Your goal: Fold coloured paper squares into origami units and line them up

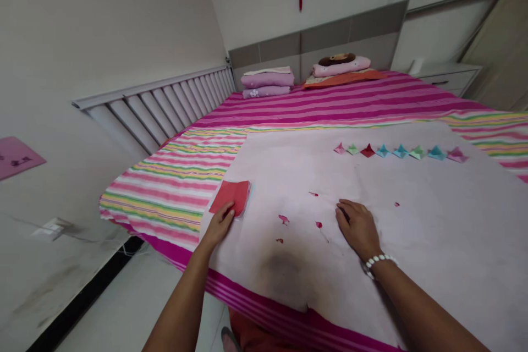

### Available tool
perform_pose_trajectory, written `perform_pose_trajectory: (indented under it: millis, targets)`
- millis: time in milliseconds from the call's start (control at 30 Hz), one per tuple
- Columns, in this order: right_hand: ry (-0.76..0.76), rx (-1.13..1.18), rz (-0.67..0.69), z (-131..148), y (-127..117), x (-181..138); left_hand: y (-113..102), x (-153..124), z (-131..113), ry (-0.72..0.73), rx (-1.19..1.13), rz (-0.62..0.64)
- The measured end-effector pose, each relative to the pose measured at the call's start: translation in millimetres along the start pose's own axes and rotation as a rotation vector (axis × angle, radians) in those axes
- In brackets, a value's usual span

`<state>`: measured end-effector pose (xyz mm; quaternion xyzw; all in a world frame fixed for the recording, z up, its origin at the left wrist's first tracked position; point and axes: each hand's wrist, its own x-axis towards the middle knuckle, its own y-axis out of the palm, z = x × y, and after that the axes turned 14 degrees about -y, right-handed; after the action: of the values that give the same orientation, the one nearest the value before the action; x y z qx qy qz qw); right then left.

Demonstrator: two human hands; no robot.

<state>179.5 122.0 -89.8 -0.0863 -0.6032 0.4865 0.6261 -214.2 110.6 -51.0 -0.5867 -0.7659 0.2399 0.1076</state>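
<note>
Head view shows your left hand (221, 224) at the near right corner of the paper stack (233, 192), red sheet on top. Your fingers are touching that top sheet, probably so the pile doesn't slide or fan out, but I honestly can't tell if they're pinching it or just resting there. The stack sits right by the left edge of the pale sheet (289, 165) spread over the striped bedding (185, 176), so I'd guess that spot keeps it in easy reach while leaving your middle area free.

Your right hand (359, 229) is down on the pale sheet, fingers loosely curled with the thumb apart from them, nothing visible in the grip. Looks more like a rest or a bit of support than a hold, imo. The bracelet (379, 260) is on that wrist.

Past it you've got eight folded paper pieces (401, 151) in a neat row near the far side, spaced just enough that each one reads separately, and well out of the way of your arms. The little red bits (283, 219) look scattered with no order, mostly between your hands.
</note>
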Motion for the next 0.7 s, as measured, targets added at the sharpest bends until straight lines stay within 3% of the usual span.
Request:
perform_pose_trajectory:
  millis: [300, 700]
  targets:
    - [0.008, 0.0, -0.012, -0.6, 1.6, -0.2, -10.3, -6.6, -9.9, -0.061, 0.026, 0.098]
    - [0.023, 0.01, -0.01, -0.5, 1.6, -0.4, -7.0, -2.2, -4.9, -0.045, -0.014, 0.073]
